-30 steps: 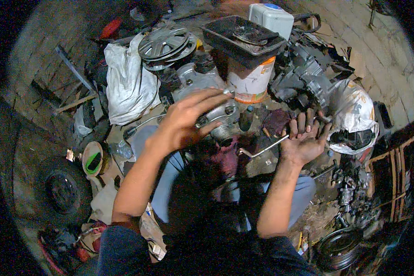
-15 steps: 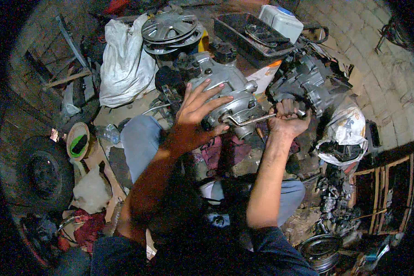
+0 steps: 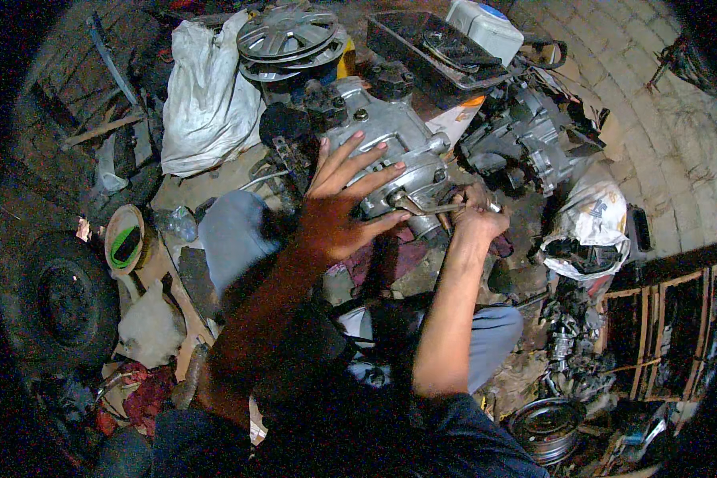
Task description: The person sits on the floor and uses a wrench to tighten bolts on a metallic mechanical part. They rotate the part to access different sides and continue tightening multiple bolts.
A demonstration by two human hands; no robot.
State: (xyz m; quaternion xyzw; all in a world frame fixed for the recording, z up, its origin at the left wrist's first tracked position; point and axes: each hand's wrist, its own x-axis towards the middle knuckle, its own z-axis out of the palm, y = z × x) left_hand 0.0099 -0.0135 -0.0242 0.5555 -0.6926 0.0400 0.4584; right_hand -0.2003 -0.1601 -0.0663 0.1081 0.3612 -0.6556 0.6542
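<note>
A grey metal gear housing (image 3: 394, 119) sits on the ground in front of me, with dark mounts on its far side. My left hand (image 3: 338, 199) lies on its near left part, fingers spread and thumb pointing right near a bolt position. My right hand (image 3: 479, 215) is closed around the handle of an L-shaped wrench (image 3: 436, 209). The bent end of the wrench meets the round near end of the housing, just beyond my left thumb. Exactly what it grips there is too small to make out. A dark red cloth (image 3: 382, 259) lies below the housing.
A second metal housing (image 3: 518, 135) stands at right, beside a white bag of parts (image 3: 589, 227). Behind are a black tray (image 3: 398, 48), stacked wheel covers (image 3: 287, 36) and a white sack (image 3: 207, 103). A tyre (image 3: 68, 295) lies at left, a wheel rim (image 3: 546, 430) at lower right.
My right hand has moved left, closer to the housing, and the wrench handle has swung with it. My left hand stays spread on the housing. The whole view has shifted slightly.
</note>
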